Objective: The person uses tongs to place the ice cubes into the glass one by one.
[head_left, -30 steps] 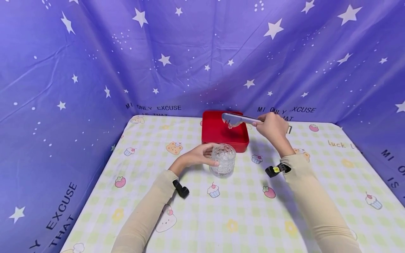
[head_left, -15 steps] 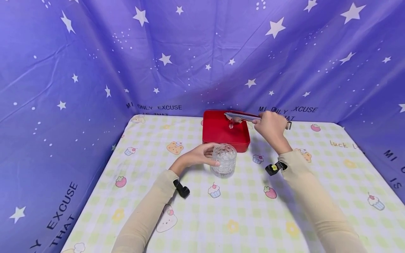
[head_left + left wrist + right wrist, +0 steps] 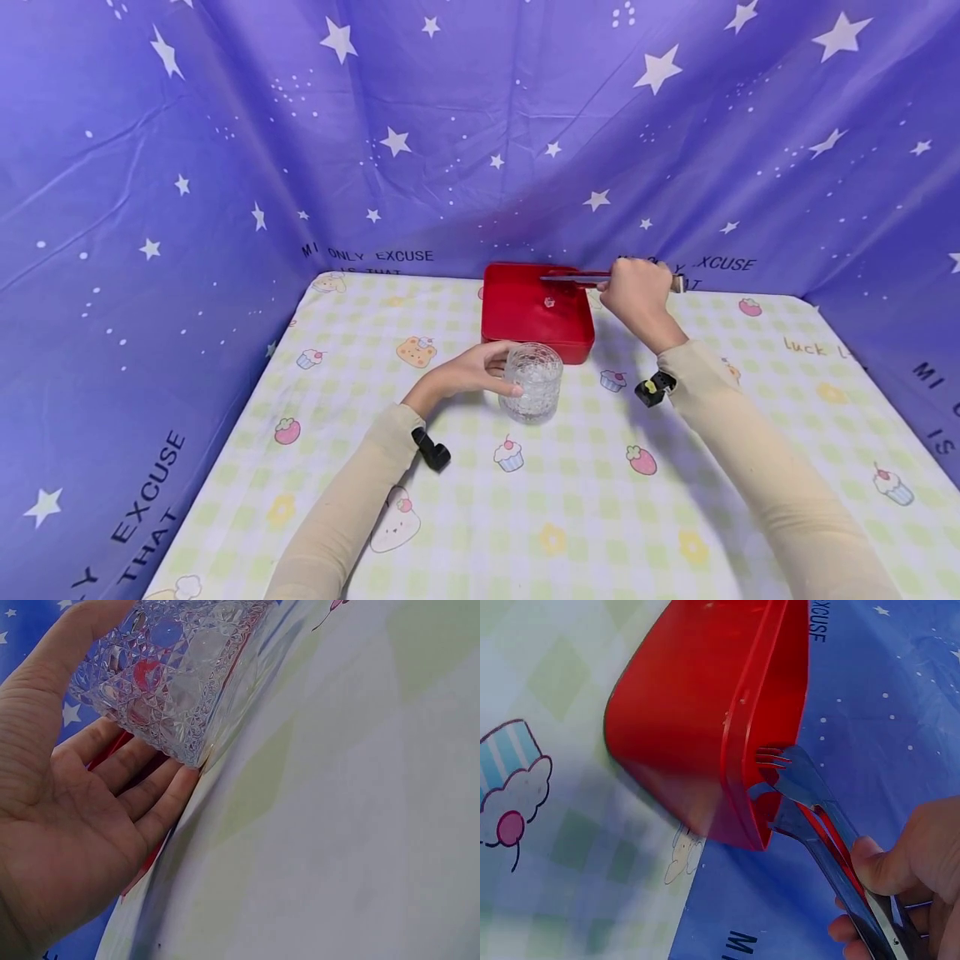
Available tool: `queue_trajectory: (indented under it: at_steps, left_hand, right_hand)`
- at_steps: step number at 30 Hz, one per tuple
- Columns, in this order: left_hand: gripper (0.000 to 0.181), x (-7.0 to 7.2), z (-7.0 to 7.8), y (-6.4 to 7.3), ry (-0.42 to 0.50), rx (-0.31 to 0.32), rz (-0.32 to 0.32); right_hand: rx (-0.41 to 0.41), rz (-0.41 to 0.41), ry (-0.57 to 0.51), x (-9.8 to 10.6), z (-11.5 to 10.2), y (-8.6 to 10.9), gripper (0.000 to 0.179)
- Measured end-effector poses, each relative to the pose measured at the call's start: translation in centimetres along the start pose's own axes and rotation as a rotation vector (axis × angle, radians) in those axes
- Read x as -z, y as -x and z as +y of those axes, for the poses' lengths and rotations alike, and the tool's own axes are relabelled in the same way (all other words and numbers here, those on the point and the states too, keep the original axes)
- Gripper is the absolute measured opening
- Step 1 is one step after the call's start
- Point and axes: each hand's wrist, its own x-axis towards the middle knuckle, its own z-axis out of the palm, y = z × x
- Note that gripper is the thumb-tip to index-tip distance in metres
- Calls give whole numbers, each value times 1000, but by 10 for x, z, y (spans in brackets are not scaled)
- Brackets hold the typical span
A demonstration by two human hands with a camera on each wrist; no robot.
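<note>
In the head view my left hand [image 3: 476,368] holds a clear, cut-pattern drinking glass [image 3: 534,392], thumb on its near side and fingers behind it. The glass [image 3: 172,671] stands upright on the tablecloth, just in front of a red rectangular box [image 3: 525,325]. My right hand [image 3: 641,296] grips metal serving tongs [image 3: 585,279] from above. In the right wrist view the fork-like end of the tongs [image 3: 810,787] reaches past the rim into the box [image 3: 675,697], its arms a little apart. A small clear piece [image 3: 550,302] shows in the box, below the tongs' tip.
A checked tablecloth [image 3: 450,517] with cupcake, strawberry and bear prints covers the table. A purple star-print curtain [image 3: 420,167] hangs right behind the box and along both sides. Black camera straps [image 3: 431,450] sit on both wrists.
The right hand and tongs have tilted flatter, and the tongs' end has drawn back to the right, off the small clear piece. The left hand and the glass stay in place.
</note>
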Motion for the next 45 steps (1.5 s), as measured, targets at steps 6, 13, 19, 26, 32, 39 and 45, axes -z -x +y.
queue_trajectory:
  at_steps: [6, 13, 19, 26, 32, 39, 45]
  left_hand:
    - [73, 0, 1, 1, 20, -20, -14]
    - [72, 1, 3, 1, 1, -14, -13]
    - [73, 2, 3, 0, 23, -11, -15]
    - [73, 0, 4, 0, 12, -3, -7]
    - [72, 0, 3, 1, 18, -2, -11]
    - [73, 0, 2, 1, 29, -2, -11]
    - [73, 2, 2, 0, 40, 3, -16]
  right_hand:
    - [35, 2, 31, -8, 0, -2, 27]
    - [68, 54, 49, -15, -2, -3, 27]
    - [75, 64, 57, -16, -5, -4, 29]
    - [85, 51, 60, -15, -7, -2, 28]
    - [80, 47, 66, -17, -8, -2, 28]
    - [70, 12, 67, -21, -6, -1, 22]
    - [71, 38, 53, -23, -7, -1, 21]
